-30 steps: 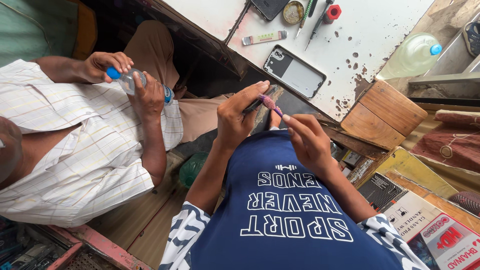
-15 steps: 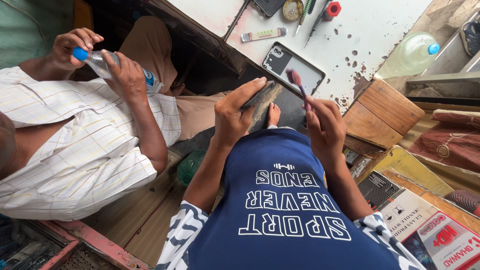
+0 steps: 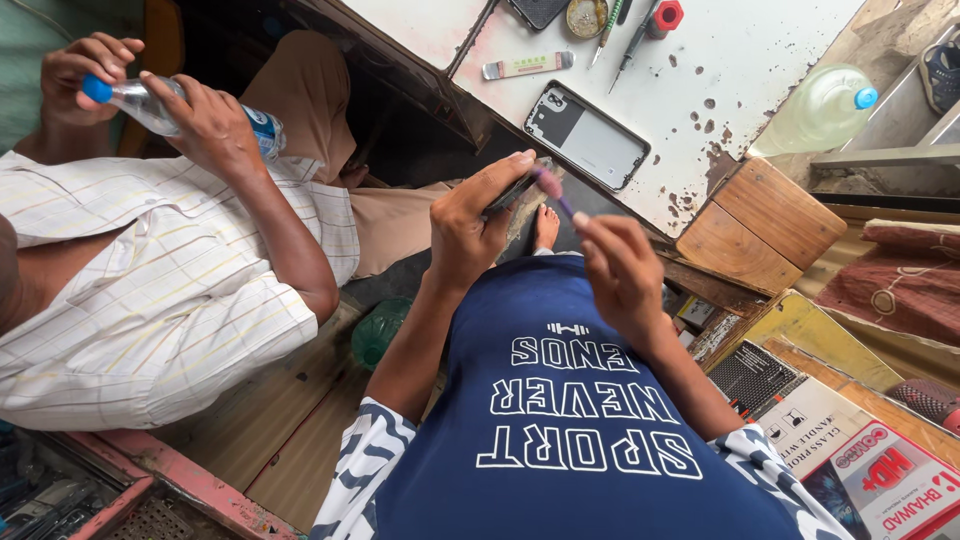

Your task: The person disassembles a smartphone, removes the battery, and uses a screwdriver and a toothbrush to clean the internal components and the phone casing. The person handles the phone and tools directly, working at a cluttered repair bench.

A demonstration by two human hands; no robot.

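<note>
We are gripping a dark phone (image 3: pixel 518 187) in our left hand (image 3: pixel 470 225), fingers wrapped around its edge, just this side of the white worktable (image 3: pixel 760 60). Our right hand (image 3: pixel 618 268) is pinching a small brush (image 3: pixel 552 188) whose tip is touching the phone. On the worktable, a phone back cover (image 3: pixel 588 135) is lying. Left of the worktable, another person's hands are holding a water bottle (image 3: pixel 160 108).

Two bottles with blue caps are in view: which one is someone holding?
The slim clear bottle at upper left, gripped by the other person's two hands. The bigger, rounder bottle at upper right lies untouched beside the white worktable.
</note>
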